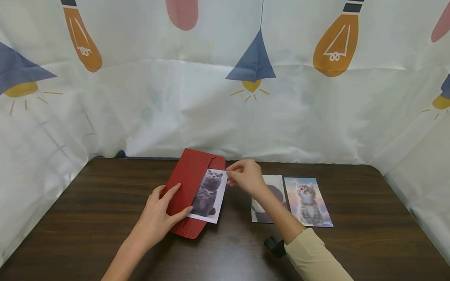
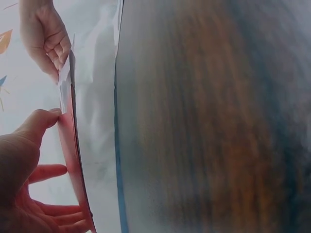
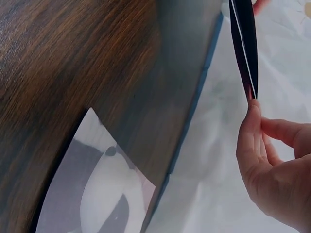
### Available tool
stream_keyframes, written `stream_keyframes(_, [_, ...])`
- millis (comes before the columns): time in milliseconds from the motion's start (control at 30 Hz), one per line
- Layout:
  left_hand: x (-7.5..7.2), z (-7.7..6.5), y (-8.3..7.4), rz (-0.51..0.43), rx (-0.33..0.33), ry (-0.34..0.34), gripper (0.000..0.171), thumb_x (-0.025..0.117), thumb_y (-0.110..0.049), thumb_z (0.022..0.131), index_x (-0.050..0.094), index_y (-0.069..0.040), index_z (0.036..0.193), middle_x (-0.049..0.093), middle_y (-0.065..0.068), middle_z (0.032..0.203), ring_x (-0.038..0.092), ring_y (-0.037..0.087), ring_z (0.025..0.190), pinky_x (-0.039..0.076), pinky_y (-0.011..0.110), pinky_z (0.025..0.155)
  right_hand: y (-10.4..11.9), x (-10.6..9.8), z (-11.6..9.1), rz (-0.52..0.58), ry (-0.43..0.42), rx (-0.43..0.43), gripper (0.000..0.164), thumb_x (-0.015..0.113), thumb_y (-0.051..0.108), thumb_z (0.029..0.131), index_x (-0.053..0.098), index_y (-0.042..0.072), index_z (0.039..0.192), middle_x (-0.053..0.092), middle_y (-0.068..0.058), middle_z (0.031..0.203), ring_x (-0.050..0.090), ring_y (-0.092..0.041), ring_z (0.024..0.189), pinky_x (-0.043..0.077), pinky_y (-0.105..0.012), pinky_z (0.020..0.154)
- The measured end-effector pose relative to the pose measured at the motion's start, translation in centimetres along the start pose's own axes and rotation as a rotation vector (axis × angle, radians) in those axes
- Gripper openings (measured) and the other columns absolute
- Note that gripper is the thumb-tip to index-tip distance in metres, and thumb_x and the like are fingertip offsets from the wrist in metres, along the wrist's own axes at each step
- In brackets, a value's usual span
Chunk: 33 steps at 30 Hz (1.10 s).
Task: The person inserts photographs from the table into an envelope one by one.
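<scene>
My left hand (image 1: 157, 219) grips a red envelope (image 1: 185, 176) by its left side, fingers spread and thumb reaching across its front. A photo card of a grey cat (image 1: 207, 192) sits partly inside the envelope, its right part sticking out. With thumb and fingertips, my right hand (image 1: 246, 175) pinches the card's upper right corner. The left wrist view catches the envelope (image 2: 73, 145) nearly edge-on, raised above the table, with my left thumb on its face. In the right wrist view my right hand (image 3: 277, 165) holds the end of a thin, dark edge.
Two more cards lie on the dark wooden table (image 1: 94, 202) to the right: a kitten card (image 1: 307, 202) and a grey-and-white card (image 1: 275, 189), partly behind my right forearm. A white curtain (image 1: 196, 105) with lamp prints hangs behind the table.
</scene>
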<state>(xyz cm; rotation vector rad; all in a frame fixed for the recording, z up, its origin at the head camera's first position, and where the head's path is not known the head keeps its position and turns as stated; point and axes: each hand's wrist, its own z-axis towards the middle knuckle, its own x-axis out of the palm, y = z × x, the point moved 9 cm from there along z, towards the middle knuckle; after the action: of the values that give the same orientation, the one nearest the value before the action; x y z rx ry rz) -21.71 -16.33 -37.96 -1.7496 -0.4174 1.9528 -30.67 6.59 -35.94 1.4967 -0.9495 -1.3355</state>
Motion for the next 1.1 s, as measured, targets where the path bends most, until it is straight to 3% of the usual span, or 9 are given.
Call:
stream_keyframes(767, [-0.3,0.0,-0.2,-0.006,0.001,-0.001,0.075,0.082,-0.032,0.092,0.051,-0.001,0.153,0.041,0.034,0.149,0.045,0.054,0.130,0.058,0.063,0.093,1.0,1.7,-0.1,0.030,0.005,-0.019,0.010,0.069,-0.005,0.097,0.076,-0.012,0.099,0.076,-0.020,0.080,0.073,-0.017,0.062,0.065,-0.043,0.071])
stream_keyframes(1100, [0.0,0.0,-0.4,0.003,0.012,0.004,0.074,0.081,-0.035,0.093,0.052,-0.002,0.153,0.041,0.034,0.149,0.046,0.054,0.130,0.056,0.064,0.096,1.1,2.2,-0.1,0.024,-0.010,-0.023,0.009,0.070,-0.004,0.096,0.076,-0.011,0.098,0.076,-0.020,0.079,0.074,-0.019,0.062,0.063,-0.031,0.063])
